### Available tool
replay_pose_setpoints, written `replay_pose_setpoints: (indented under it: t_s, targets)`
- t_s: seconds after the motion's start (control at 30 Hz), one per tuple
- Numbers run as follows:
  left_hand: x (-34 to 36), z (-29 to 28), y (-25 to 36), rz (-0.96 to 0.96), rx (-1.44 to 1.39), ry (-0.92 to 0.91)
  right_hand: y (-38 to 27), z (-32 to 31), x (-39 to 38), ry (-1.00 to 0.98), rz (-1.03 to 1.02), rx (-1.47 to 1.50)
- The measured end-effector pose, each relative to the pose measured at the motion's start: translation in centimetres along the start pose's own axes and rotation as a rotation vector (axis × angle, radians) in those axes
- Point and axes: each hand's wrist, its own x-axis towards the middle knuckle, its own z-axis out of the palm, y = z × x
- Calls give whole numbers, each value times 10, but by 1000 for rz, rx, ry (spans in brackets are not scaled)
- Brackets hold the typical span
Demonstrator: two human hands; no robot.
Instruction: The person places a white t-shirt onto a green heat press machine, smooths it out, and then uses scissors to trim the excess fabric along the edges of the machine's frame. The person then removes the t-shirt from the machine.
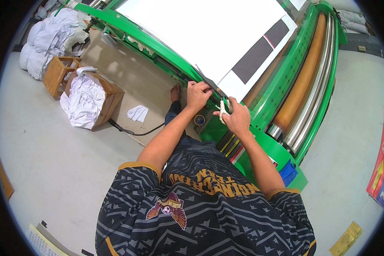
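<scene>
My left hand (197,94) pinches at a dark strip (209,85) along the near left corner of a large white sheet (192,32) on the green roller machine (286,72). My right hand (237,115) grips scissors (222,111) with pale, wrapped-looking handles, just right of my left fingers and below that corner. Exactly what the scissor blades touch is too small to make out. A dark printed panel (258,55) lies along the sheet's right side.
An orange roller (301,85) and steel rollers run along the machine's right. At left are white fabric bundles (47,42), a wooden stool (51,74) and a box (106,102) stuffed with white cloth. A black cable (136,134) crosses the floor by my bare foot (175,91).
</scene>
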Motion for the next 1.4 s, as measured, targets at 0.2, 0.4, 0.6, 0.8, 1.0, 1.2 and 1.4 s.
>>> replay_pose_setpoints:
  t_s: [0.2, 0.4, 0.6, 0.8, 1.0, 1.2, 1.4]
  targets:
    - [2, -3, -6, 109, 31, -40, -6, -9, 12, -117, 96, 0]
    - [1, -6, -8, 166, 99, -61, -2, -7, 27, -49, -44, -21]
    - [3, -10, -6, 161, 110, -119, 7, 0, 35, -92, -20, 5]
    - [3, -7, -13, 185, 136, -115, -8, -3, 48, -82, -58, 28]
    - [4, -11, -18, 198, 137, -200, -9, 14, 64, -64, -80, 22]
    - [6, -15, -15, 208, 110, -203, -14, 18, 77, -84, -75, 45]
    - [5, -14, -24, 193, 139, -273, -24, 15, 87, -39, -130, 1]
